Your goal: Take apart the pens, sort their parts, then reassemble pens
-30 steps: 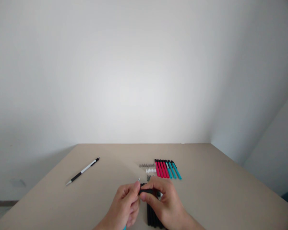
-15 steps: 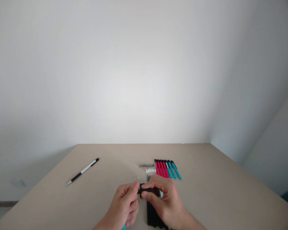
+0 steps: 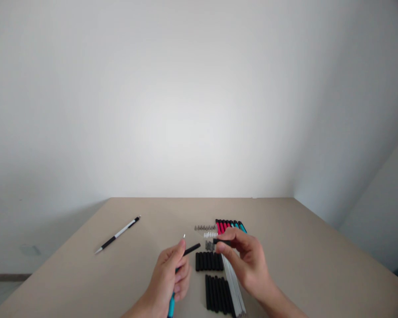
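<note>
Hands at work over the desk, and look at the pair of them! Left hand, over at eight o'clock from the gap between the two, is curled snugly round its load: a black stick pokes out toward two o'clock, a turquoise barrel drops out at six, and a silver tip peeks above the thumb. Whether those join inside the grip, I can't tell.

Right hand, at four o'clock, has thumb and forefinger pinched on a short black piece, its end facing the stick, the two well apart.

Down at six, short black sleeves sit in a row, longer black tubes below them, pale rods alongside at five. Toward twelve: grey bits, white bits, metal cones. Pink and turquoise pens line up at one, partly covered; out at ten, a black-and-white pen lies alone.
</note>
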Available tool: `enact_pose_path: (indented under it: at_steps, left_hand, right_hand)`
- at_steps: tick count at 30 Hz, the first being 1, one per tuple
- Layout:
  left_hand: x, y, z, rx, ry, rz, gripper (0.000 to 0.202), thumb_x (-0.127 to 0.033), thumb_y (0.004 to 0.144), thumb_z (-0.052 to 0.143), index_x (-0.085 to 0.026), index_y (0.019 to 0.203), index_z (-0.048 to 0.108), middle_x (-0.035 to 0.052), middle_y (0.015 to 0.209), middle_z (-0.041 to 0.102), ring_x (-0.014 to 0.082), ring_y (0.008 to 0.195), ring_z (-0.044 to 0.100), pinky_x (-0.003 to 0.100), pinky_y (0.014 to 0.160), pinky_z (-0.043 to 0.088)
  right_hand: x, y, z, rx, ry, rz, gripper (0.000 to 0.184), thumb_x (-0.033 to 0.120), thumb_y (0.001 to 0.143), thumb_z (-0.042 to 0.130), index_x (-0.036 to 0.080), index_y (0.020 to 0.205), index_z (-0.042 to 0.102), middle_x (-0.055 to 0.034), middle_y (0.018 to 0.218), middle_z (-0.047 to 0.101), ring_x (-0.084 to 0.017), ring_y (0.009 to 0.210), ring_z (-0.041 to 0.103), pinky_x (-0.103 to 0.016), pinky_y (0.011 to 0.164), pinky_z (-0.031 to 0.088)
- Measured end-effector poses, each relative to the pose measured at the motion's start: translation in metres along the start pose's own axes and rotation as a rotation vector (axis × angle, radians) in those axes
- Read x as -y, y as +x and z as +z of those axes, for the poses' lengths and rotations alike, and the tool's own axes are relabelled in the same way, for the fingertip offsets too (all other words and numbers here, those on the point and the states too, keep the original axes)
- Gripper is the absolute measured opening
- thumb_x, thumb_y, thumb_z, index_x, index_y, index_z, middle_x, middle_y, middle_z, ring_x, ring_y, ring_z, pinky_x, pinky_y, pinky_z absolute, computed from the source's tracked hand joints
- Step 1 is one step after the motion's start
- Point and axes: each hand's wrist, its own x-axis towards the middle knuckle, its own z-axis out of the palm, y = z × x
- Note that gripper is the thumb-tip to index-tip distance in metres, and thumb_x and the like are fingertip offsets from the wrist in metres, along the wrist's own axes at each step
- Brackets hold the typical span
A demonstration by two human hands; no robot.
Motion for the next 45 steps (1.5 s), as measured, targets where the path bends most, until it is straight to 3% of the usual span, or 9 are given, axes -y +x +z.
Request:
enact_pose_path:
  at_steps: [3,8,14,18,23,27,33,40,45]
  left_hand:
    - [-0.002,0.002,0.0,-0.02,-0.022,-0.006,0.062,-0.071,0.062,0.062,-0.02,0.052,0.028,-0.0108,0.037,0.025,0.001,0.029,0.017,0.013,0.027,0.014]
    - [-0.001,0.002,0.001,0.065,-0.001,-0.022,0.059,-0.069,0.067,0.06,-0.018,0.054,0.033,-0.0077,0.043,0.037,0.0005,0.028,0.02,0.014,0.027,0.014]
    - [0.0,0.002,0.002,0.14,0.047,-0.029,0.057,-0.069,0.071,0.055,-0.018,0.054,0.037,-0.0091,0.035,0.031,0.0009,0.026,0.015,0.014,0.026,0.014]
    - [-0.001,0.003,0.002,0.158,0.037,-0.022,0.054,-0.068,0.073,0.054,-0.018,0.056,0.041,-0.0089,0.032,0.031,0.0017,0.025,0.016,0.014,0.026,0.014]
    - [-0.003,0.003,0.003,0.091,-0.029,0.001,0.056,-0.069,0.07,0.057,-0.018,0.056,0.038,-0.0081,0.038,0.035,0.001,0.027,0.017,0.014,0.027,0.013]
    - [-0.003,0.003,0.003,0.097,-0.048,-0.034,0.055,-0.068,0.07,0.058,-0.018,0.057,0.039,-0.0076,0.04,0.037,0.0008,0.028,0.017,0.014,0.027,0.013]
    - [0.0,0.004,0.002,0.163,0.016,-0.11,0.051,-0.064,0.073,0.057,-0.018,0.057,0.042,-0.0082,0.031,0.033,0.0028,0.024,0.017,0.014,0.026,0.013]
    - [-0.002,0.002,0.002,0.171,0.114,-0.119,0.055,-0.07,0.074,0.049,-0.016,0.062,0.05,-0.0077,0.027,0.035,0.0033,0.02,0.019,0.014,0.025,0.013]
    - [0.004,0.003,0.001,0.194,0.001,-0.109,0.053,-0.064,0.071,0.059,-0.017,0.057,0.039,-0.003,0.048,0.054,0.0007,0.021,0.026,0.014,0.023,0.014]
  right_hand:
    - [-0.003,0.0,-0.002,-0.036,-0.014,0.019,0.017,0.033,0.083,0.058,0.016,0.081,0.059,-0.0035,0.07,0.059,-0.014,0.06,0.053,-0.024,0.056,0.044]
    - [-0.004,-0.006,0.008,0.075,-0.068,0.002,0.012,0.027,0.084,0.056,0.018,0.077,0.052,-0.0031,0.075,0.058,-0.013,0.064,0.053,-0.023,0.058,0.045]
    - [0.001,-0.003,0.007,0.124,-0.087,-0.054,0.021,0.028,0.09,0.048,0.018,0.105,0.059,-0.0047,0.08,0.065,-0.015,0.072,0.058,-0.026,0.064,0.046]
    - [-0.001,-0.002,0.007,0.099,-0.035,0.015,0.025,0.035,0.094,0.043,0.018,0.103,0.059,-0.0068,0.083,0.067,-0.017,0.075,0.06,-0.029,0.072,0.047]
    - [-0.005,-0.005,0.012,0.087,0.077,0.15,0.025,0.042,0.09,0.049,0.018,0.097,0.053,-0.0067,0.083,0.068,-0.015,0.068,0.059,-0.028,0.069,0.047]
    - [-0.009,-0.002,0.014,0.02,0.037,0.174,0.029,0.046,0.086,0.055,0.017,0.086,0.059,-0.0058,0.083,0.065,-0.017,0.074,0.058,-0.026,0.067,0.045]
    - [-0.014,0.006,0.013,-0.106,0.081,0.259,0.041,0.056,0.076,0.061,0.015,0.076,0.066,-0.0034,0.068,0.061,-0.015,0.064,0.052,-0.025,0.057,0.042]
    - [-0.01,0.005,0.018,-0.066,0.156,0.274,0.04,0.055,0.072,0.066,0.015,0.07,0.066,-0.0031,0.066,0.063,-0.015,0.062,0.054,-0.025,0.057,0.043]
    - [-0.014,-0.001,0.021,0.024,0.12,0.266,0.035,0.05,0.076,0.065,0.015,0.079,0.067,-0.0044,0.072,0.065,-0.016,0.065,0.056,-0.027,0.062,0.044]
